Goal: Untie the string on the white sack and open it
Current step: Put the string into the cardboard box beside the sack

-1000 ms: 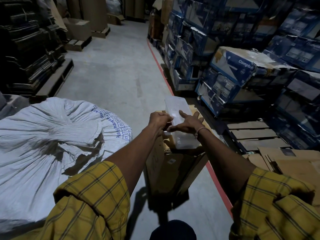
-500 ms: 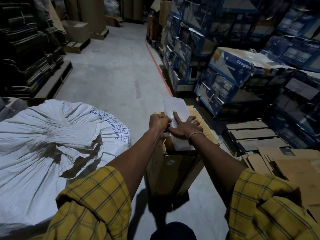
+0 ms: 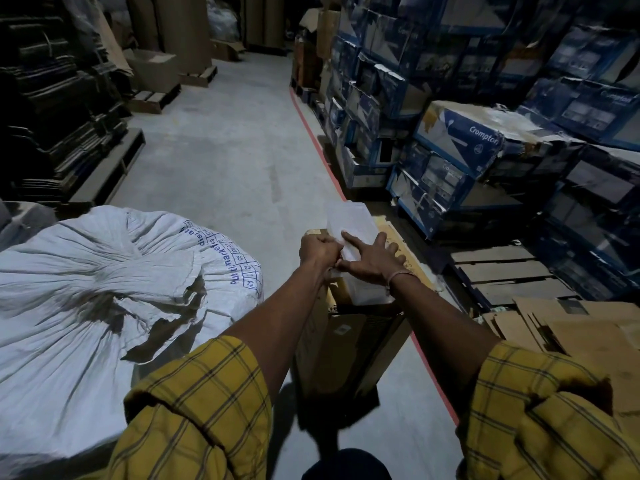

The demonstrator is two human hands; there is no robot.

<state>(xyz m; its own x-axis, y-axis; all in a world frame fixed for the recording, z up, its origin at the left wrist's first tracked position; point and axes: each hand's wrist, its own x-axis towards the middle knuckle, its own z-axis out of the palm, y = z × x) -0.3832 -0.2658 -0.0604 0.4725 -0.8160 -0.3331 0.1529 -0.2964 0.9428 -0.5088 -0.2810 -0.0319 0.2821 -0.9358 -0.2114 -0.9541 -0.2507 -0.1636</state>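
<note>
Setting: warehouse aisle with a grey concrete floor (image 3: 221,161) and a red line (image 3: 317,147) painted along its right side.
Right side: stacked blue cartons (image 3: 460,140), several torn, one printed "Crompton"; wooden pallets (image 3: 502,271) lay in front of them and flattened cardboard (image 3: 568,327) lay nearer the camera.
Left side: dark stacks of flat material (image 3: 52,98) stood on pallets, with brown boxes (image 3: 152,69) farther back.
White sack (image 3: 86,289): it lay on the floor at the left, large and full, its woven fabric gathered into pleats toward a bunched neck, with blue print along its right edge; no hand touched it, and a string could not be made out.
Clear plastic box (image 3: 349,220): it rested on top of an upright brown carton (image 3: 349,341) in the middle of the aisle, just right of the sack.
Left hand (image 3: 320,249): fingers were curled tightly at the near left edge of the plastic box, seeming to grip it there; the exact hold was hidden.
Right hand (image 3: 372,259): fingers were spread and fairly straight, laid over the top of the plastic box, index finger pointing up-left; a thin band circled the wrist.
Hands together: they met at the thumbs, touching.
Sleeves (image 3: 194,410): yellow checked cloth was rolled up above both elbows.
</note>
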